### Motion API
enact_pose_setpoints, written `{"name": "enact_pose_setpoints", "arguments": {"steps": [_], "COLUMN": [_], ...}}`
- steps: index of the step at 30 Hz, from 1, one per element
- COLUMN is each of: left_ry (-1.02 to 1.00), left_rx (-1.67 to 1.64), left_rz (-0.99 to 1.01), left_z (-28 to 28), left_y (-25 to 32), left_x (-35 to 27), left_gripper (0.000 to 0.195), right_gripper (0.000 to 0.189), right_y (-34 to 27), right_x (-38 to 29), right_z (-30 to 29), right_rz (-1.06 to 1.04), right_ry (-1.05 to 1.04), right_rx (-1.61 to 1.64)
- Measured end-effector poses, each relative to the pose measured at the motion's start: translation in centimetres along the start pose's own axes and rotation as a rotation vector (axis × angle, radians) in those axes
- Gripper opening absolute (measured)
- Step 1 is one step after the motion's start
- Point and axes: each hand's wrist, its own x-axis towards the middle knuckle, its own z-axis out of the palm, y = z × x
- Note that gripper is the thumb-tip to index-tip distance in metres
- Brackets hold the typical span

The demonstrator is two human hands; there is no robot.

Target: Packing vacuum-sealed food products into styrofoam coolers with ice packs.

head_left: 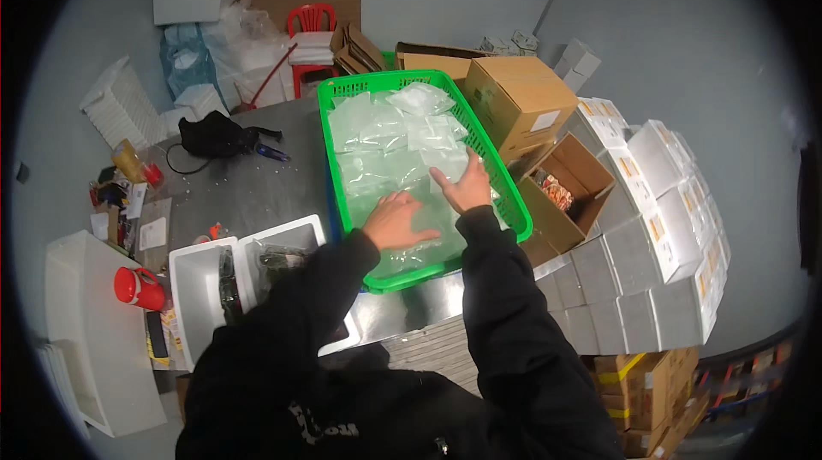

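Observation:
A green plastic basket (pixel 420 280) stands on the metal table, filled with flat clear plastic pouches (pixel 379 123) that look full of liquid or gel. My left hand (pixel 398 221) rests on the pouches near the basket's near left side, fingers spread. Farther right, my right hand (pixel 467 184) is at the pouches by the right wall, thumb and fingers apart, beside a whitish pouch (pixel 447 161). Whether its fingertips touch that pouch, I cannot tell. Left of the basket are two white foam boxes (pixel 196 306) with dark packages inside.
Cardboard boxes (pixel 520 100) stand right of the basket, one open box (pixel 575 193) with packets in it. Many white foam boxes (pixel 636 267) are stacked at the far right. On the table (pixel 257 184) lie a black bag (pixel 215 135) and a blue tool; a red jug (pixel 138 288) is at left.

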Motion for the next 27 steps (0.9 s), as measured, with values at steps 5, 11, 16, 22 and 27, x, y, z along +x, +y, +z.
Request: {"name": "enact_pose_setpoints", "arguments": {"steps": [5,11,16,22,27], "left_ry": [-0.598,-0.613,-0.560,0.520,0.984], "left_rx": [0.060,-0.088,-0.196,-0.694,-0.658], "left_rz": [-0.206,-0.244,-0.417,-0.942,-1.070], "left_z": [2.0,0.3,-1.6,-9.7,-11.0], "left_y": [-2.1,0.1,-0.4,3.3,3.0], "left_x": [5.2,2.4,0.0,-8.3,-20.0], "left_gripper": [0.107,0.099,0.083,0.048,0.036], "right_gripper": [0.123,0.125,0.102,0.072,0.085], "right_y": [1.6,2.8,7.9,0.4,-10.8], "right_x": [4.4,7.0,8.8,7.0,1.8], "right_z": [4.2,3.7,2.1,-2.9,3.7], "right_rz": [0.244,0.297,-0.075,0.107,-0.444], "right_ry": [-0.328,-0.520,-0.467,-0.635,-0.867], "right_rx": [-0.417,-0.454,0.564,1.352,0.981]}}
